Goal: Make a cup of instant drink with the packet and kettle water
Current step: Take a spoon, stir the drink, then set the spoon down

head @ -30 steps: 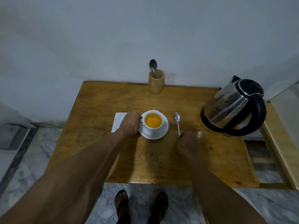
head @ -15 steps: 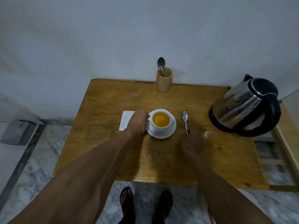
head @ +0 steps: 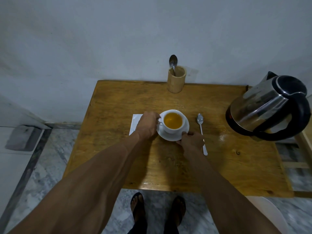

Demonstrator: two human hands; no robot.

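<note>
Just right of the frame's middle, a white cup [head: 172, 123] full of amber drink stands on a white saucer [head: 185, 130] on a wooden table [head: 118, 102]. The left hand [head: 147, 124] is at the cup's left side, its fingers curled in around the handle; how tightly they grip cannot be told. The right hand [head: 192, 141] is at the saucer's lower right edge, thumb and fingers pinching the rim.

Under the left hand, to the left of the saucer, lies a flat white packet [head: 135, 123], partly covered by the hand. To the right of the saucer a metal teaspoon [head: 200, 125] lies on the table with its bowl pointing toward the top of the frame; the right hand covers part of its handle.

At the right edge of the frame sits a steel kettle [head: 263, 108] with a black lid and handle. At the table's far edge, above the cup, a bamboo holder [head: 176, 81] stands upright with a second spoon [head: 173, 61] in it, bowl up.
</note>
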